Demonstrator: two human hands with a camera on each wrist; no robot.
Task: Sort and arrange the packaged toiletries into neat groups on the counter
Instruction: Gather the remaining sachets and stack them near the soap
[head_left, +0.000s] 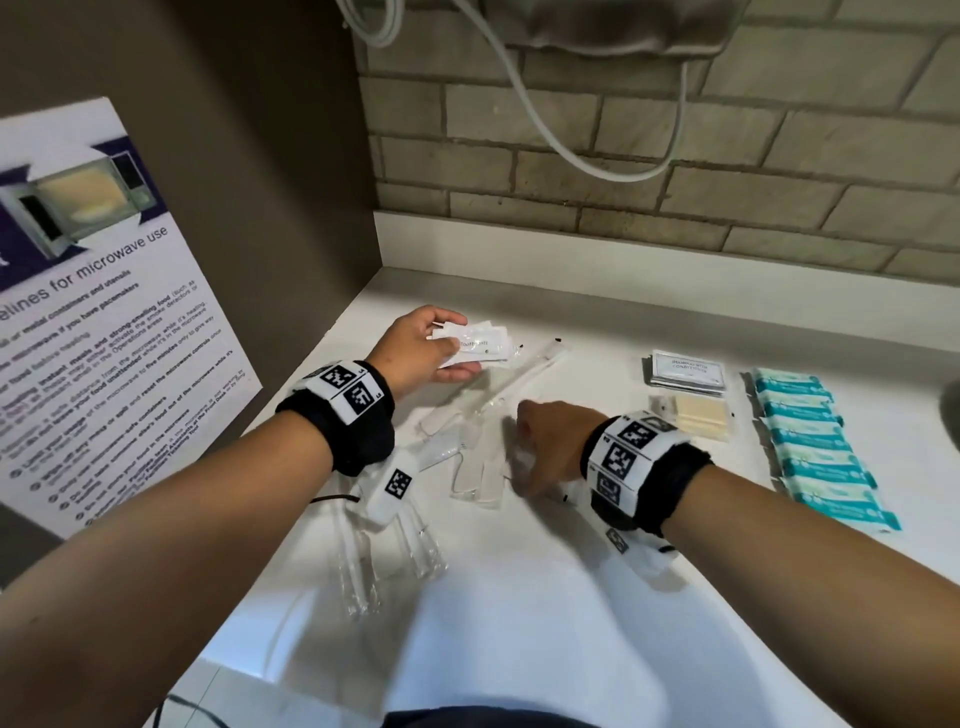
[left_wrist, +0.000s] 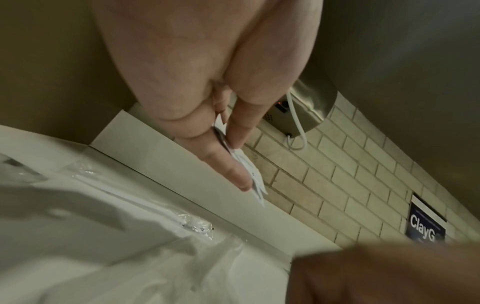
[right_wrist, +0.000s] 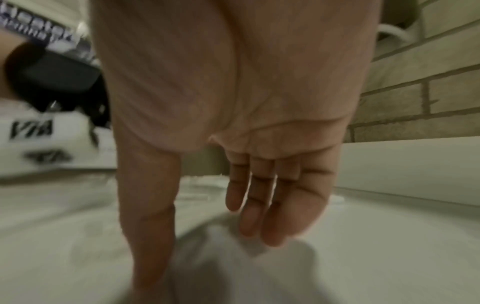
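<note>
My left hand (head_left: 436, 345) holds a small stack of white toothpaste sachets (head_left: 480, 345) above the back left of the white counter (head_left: 571, 597); in the left wrist view the sachets (left_wrist: 249, 168) are pinched between thumb and fingers. My right hand (head_left: 540, 447) hovers palm down over clear plastic packets (head_left: 467, 457) in the middle, fingers straight and empty in the right wrist view (right_wrist: 259, 205). More clear-wrapped packets (head_left: 384, 566) lie at the front left. A grey shampoo sachet stack (head_left: 688, 369), beige packets (head_left: 696, 413) and a row of teal packets (head_left: 821, 452) lie on the right.
A brown side panel with a microwave notice (head_left: 93, 312) closes off the left. A brick wall (head_left: 675, 182) with a white cable (head_left: 597, 156) stands behind the counter. A dark object (head_left: 953, 410) shows at the right edge.
</note>
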